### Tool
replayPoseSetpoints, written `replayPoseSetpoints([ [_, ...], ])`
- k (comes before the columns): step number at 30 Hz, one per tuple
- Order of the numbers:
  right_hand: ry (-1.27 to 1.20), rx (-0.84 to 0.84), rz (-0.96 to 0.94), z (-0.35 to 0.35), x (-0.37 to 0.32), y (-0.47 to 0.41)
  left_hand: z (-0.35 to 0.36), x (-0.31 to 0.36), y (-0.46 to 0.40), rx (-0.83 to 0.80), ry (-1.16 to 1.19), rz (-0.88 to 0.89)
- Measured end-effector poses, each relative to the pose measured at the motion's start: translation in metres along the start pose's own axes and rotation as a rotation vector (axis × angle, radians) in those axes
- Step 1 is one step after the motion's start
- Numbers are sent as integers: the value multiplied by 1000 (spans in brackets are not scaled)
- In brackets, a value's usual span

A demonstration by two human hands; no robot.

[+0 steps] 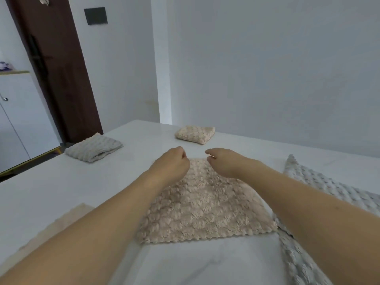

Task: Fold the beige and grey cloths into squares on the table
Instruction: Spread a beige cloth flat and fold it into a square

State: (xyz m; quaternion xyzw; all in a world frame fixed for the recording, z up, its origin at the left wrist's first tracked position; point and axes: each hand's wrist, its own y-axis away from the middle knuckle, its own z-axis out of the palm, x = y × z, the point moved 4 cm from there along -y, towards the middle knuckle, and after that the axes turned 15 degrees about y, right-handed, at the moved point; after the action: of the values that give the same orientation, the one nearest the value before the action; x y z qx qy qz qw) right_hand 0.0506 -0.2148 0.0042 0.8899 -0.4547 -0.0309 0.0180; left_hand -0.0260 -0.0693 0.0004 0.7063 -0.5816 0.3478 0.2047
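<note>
Left hand [171, 161]: I see its fingers curled at the far edge of the beige cloth [203, 204], seemingly pinching the far left corner; the contact itself is hidden behind the knuckles, so I cannot tell for sure.
Right hand [221, 160]: its fingers are bent in too, over the far right corner of the same cloth; whether they pinch it or merely hover I cannot tell.
Cloth in hand: it lies flat on the white table [51, 188], running from both hands back toward me, its scalloped near edge closest to my body.
Step in hand: I judge this the first fold of this beige cloth, with the far edge being taken up.
Already folded: a grey square [93, 149] sits beyond and to the left of the left hand; a beige square [195, 134] lies just beyond both hands.
Waiting: an unfolded grey cloth [312, 192] lies spread to the right of the right hand.
Next move: probably lift both corners together and bring them toward me, matching far edge to near edge, keeping the sides aligned.
</note>
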Motion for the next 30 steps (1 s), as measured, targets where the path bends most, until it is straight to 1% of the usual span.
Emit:
replayPoseSetpoints([
  [2,-9,35,0,18,0,-22,18,-7,-21,-6,54,4],
  [3,-3,30,7,31,3,-31,29,-14,-30,-30,35,26],
  [5,60,-13,31,58,13,-45,51,-33,-41,-103,-133,41],
  [7,132,-27,54,73,23,-56,63,-54,-49,-138,-296,-12],
  [9,155,-13,51,75,28,-64,66,-60,-59,-136,-329,-27],
  [14,177,-3,48,73,32,-76,63,-62,-79,-122,-340,-50],
  [19,173,-8,44,74,36,-76,60,-64,-77,-127,-347,-29],
  [25,171,-60,197,71,87,-55,13,-107,-59,-76,-363,-143],
  [28,235,-102,230,68,88,-52,4,-107,-52,-107,-465,-220],
  [30,296,-75,226,53,75,-52,3,-87,-54,-115,-565,-234],
])
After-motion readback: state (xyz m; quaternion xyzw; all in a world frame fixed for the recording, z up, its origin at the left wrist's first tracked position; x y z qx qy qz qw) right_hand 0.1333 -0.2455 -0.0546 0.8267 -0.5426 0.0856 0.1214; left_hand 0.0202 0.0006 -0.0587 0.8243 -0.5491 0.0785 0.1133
